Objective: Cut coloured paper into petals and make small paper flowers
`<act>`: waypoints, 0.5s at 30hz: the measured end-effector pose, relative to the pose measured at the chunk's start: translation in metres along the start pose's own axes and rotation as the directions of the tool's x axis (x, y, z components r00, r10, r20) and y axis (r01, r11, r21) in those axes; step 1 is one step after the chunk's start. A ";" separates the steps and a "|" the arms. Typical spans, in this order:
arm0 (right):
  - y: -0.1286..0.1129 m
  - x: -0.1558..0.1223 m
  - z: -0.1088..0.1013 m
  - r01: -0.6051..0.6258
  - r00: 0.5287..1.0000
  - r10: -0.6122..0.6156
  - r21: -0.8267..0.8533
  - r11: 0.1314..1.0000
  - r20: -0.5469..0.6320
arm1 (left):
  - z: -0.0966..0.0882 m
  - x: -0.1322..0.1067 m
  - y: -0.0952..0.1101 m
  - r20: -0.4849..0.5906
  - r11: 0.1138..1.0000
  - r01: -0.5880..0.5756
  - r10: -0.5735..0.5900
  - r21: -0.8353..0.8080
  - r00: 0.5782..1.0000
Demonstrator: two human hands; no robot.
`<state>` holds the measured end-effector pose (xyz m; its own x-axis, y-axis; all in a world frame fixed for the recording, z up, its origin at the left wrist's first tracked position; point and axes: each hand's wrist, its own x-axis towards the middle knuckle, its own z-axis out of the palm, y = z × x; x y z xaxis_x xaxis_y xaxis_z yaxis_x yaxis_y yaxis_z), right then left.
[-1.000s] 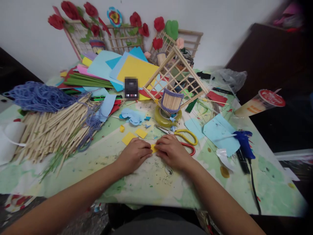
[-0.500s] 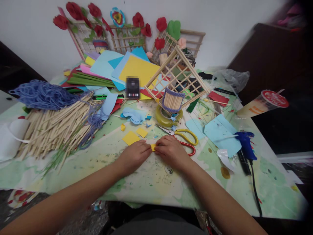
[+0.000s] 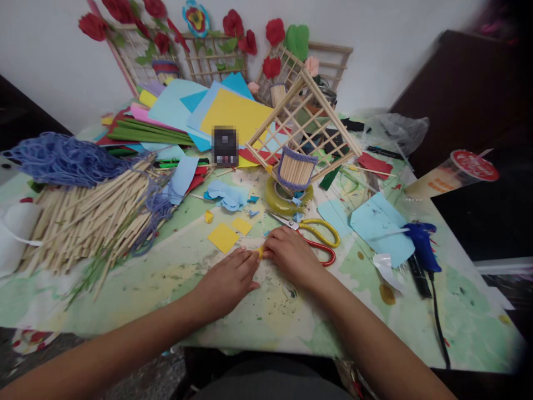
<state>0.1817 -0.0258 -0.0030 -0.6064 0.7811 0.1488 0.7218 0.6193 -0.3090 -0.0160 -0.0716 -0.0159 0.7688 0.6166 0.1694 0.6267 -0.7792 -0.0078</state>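
Observation:
A small piece of yellow paper (image 3: pixel 261 252) lies between my two hands on the table, mostly hidden by fingers. My right hand (image 3: pixel 291 255) pinches its right end. Flat beside the left end rests my left hand (image 3: pixel 231 282), fingertips touching the paper and thumb held apart. Two yellow paper squares, a larger one (image 3: pixel 223 238) and a smaller one (image 3: pixel 242 225), lie just beyond my left hand. Scissors (image 3: pixel 318 228) with one yellow and one red handle sit behind my right hand, blades pointing left.
A stick trellis (image 3: pixel 306 128) with a small basket leans over a tape roll (image 3: pixel 275 203). Bundled sticks (image 3: pixel 83 222) and blue yarn (image 3: pixel 70 161) fill the left. At right are a blue glue gun (image 3: pixel 422 247), light blue paper (image 3: pixel 381 228) and a tilted drink cup (image 3: pixel 453 175).
My left hand has shifted slightly down and flattened, its thumb now apart from the fingers. The yellow paper between my hands looks narrower. The view has moved a little.

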 end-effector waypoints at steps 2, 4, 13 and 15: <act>-0.002 0.002 0.001 -0.041 0.999 0.041 -0.048 0.998 -0.002 | 0.001 -0.001 -0.001 0.001 1.000 -0.016 0.016 -0.012 1.000; -0.004 0.003 0.003 -0.057 0.998 0.056 -0.103 0.993 -0.006 | 0.003 -0.002 -0.001 -0.003 0.999 -0.015 0.015 -0.030 1.000; -0.007 0.005 0.012 -0.053 0.999 0.054 -0.250 0.967 -0.002 | 0.008 -0.003 -0.001 -0.016 0.998 -0.002 0.001 -0.059 1.000; -0.007 0.005 0.011 -0.048 0.999 0.049 -0.241 0.969 0.001 | 0.008 -0.004 -0.002 -0.037 0.998 -0.009 0.007 -0.057 0.999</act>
<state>0.1697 -0.0270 -0.0108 -0.5702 0.8107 0.1328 0.8090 0.5822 -0.0807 -0.0188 -0.0715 -0.0247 0.7682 0.6064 0.2053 0.6111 -0.7901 0.0471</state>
